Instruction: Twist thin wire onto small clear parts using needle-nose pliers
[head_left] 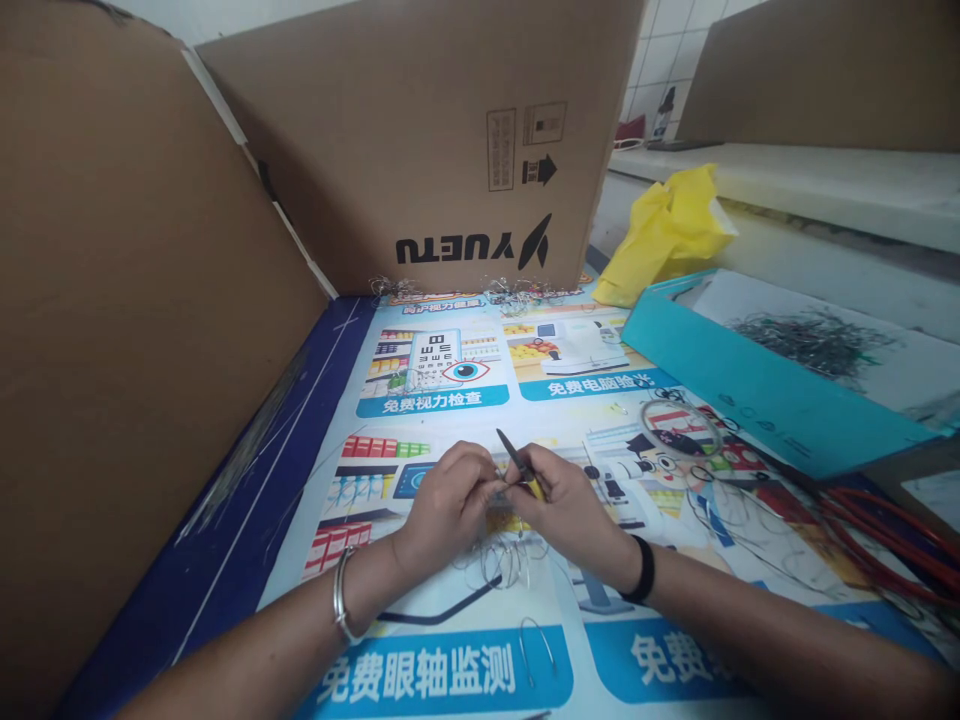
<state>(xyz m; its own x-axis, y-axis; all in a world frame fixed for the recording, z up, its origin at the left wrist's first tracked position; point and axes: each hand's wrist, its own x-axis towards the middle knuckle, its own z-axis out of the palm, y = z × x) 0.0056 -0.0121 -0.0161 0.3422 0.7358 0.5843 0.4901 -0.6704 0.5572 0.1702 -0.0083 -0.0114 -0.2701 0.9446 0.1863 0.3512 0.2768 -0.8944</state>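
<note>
My right hand (566, 505), with a black band at its wrist, is closed round a small tool with a dark pointed blade and yellow handle (517, 460). The blade points up and away to the left. My left hand (454, 495), wearing a silver bangle, pinches close against my right fingertips. What lies between its fingers is too small to make out. Below both hands is a tangle of thin wire loops (506, 562); whether my fingers hold any of it I cannot tell. Nearer to me lies a single bent wire (538, 640).
A printed sheet (442, 470) covers the table. Cardboard panels (420, 150) stand left and behind. At right are a turquoise box (765, 385) with a heap of dark wire pieces (814, 342), a yellow bag (667, 235), a wire coil (681, 428) and red cables (885, 545).
</note>
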